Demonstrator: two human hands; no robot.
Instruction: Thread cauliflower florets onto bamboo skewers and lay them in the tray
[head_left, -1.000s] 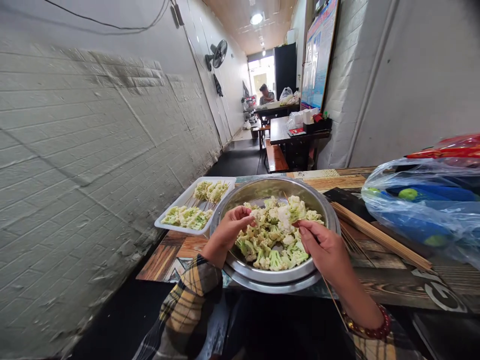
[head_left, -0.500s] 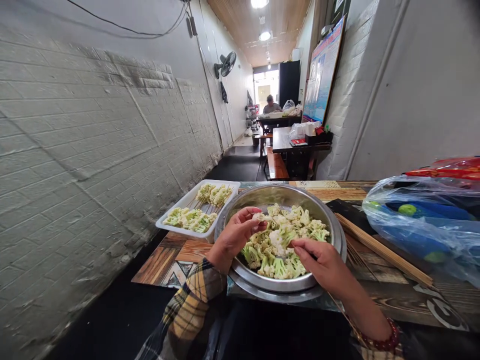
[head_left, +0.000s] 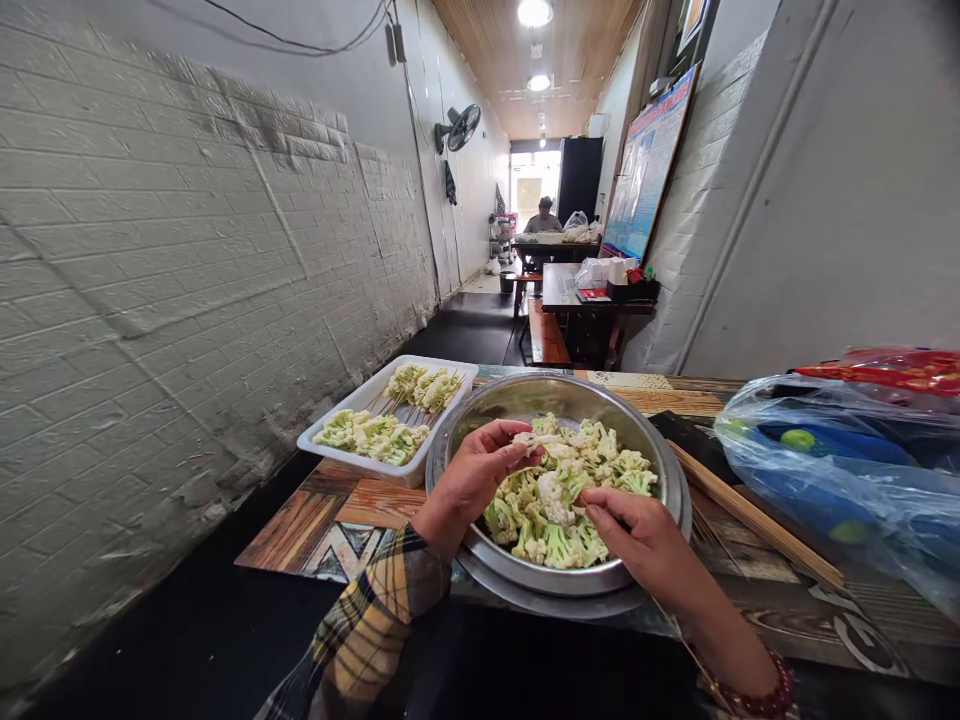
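My left hand (head_left: 469,480) is over the left part of a steel bowl (head_left: 469,415), its fingers closed on a pale cauliflower floret (head_left: 534,440). Thumb and forefinger of my right hand (head_left: 645,540) pinch a thin wooden skewer (head_left: 686,640), whose lower end runs back below the wrist. At those fingertips is a larger white floret (head_left: 559,492); it appears to be on the skewer's tip, though the fingers partly hide this. Many loose cauliflower florets (head_left: 559,545) lie in the bowl beneath both hands.
Left of the bowl, a white tray (head_left: 315,440) holds skewered cauliflower (head_left: 424,388) in two groups. A bundle of wooden skewers (head_left: 757,515) lies to the right, beside clear plastic bags (head_left: 892,490). Farther back are a dark table (head_left: 559,285), a bench (head_left: 547,335) and a seated person (head_left: 544,217).
The view has shifted slightly. Both hands keep their grips; the left-hand floret and the one at my right fingertips remain close together above the bowl.
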